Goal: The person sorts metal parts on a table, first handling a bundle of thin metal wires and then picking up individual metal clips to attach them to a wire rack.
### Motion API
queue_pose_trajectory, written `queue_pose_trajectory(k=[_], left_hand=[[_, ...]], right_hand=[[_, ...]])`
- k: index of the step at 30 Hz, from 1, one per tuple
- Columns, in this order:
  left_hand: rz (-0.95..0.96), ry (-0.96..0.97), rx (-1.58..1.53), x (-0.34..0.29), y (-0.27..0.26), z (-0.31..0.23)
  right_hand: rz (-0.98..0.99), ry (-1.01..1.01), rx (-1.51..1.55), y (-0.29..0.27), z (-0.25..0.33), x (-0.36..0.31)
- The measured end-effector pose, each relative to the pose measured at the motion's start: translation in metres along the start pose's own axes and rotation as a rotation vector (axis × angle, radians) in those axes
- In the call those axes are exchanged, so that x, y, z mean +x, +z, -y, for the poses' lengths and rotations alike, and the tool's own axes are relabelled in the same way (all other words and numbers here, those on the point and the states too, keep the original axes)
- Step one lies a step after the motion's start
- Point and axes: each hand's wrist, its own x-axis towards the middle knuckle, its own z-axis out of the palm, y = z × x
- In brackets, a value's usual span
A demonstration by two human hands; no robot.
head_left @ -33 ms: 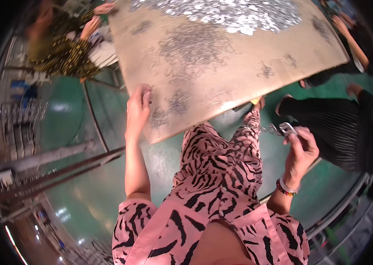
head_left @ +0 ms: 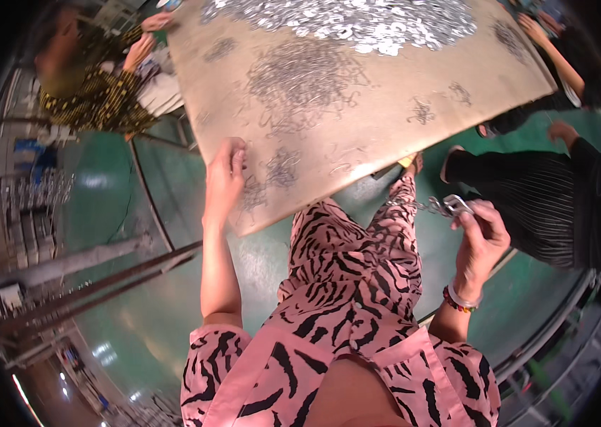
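Observation:
A tan wooden board [head_left: 357, 121] lies tilted in front of me, strewn with small bent wire pieces. My left hand [head_left: 226, 174] rests on its near edge, fingers curled beside a small heap of wire pieces [head_left: 283, 169]. My right hand [head_left: 482, 235] is raised off the board to the right, above my knee. It pinches a short string of small metal pieces [head_left: 445, 206] between thumb and fingers. A larger pile of wire pieces [head_left: 300, 78] sits mid-board. A big heap of shiny silver rings [head_left: 357, 21] covers the far end.
A person in a yellow-patterned dark top [head_left: 94, 92] sits at the board's far left corner. A person in black striped clothes [head_left: 542, 192] sits at the right. Green floor [head_left: 101, 206] lies below, with metal rails [head_left: 94, 285] at lower left.

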Motion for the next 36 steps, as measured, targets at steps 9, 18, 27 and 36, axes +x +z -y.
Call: queue_pose_trajectory(k=[9, 18, 27, 36], left_hand=[[0.424, 0.557, 0.158, 0.053, 0.168, -0.073], [0.406, 0.361, 0.257, 0.069, 0.213, -0.092], [0.291, 0.315, 0.247, 0.083, 0.2, -0.097], [0.261, 0.545, 0.34, 0.081, 0.255, -0.113]], right_hand=[[0.012, 0.028, 0.002, 0.017, -0.008, -0.014], [0.037, 0.072, 0.01, 0.019, -0.002, -0.017], [0.06, 0.11, 0.016, 0.012, -0.012, -0.014], [0.054, 0.111, 0.058, 0.007, -0.016, -0.01]])
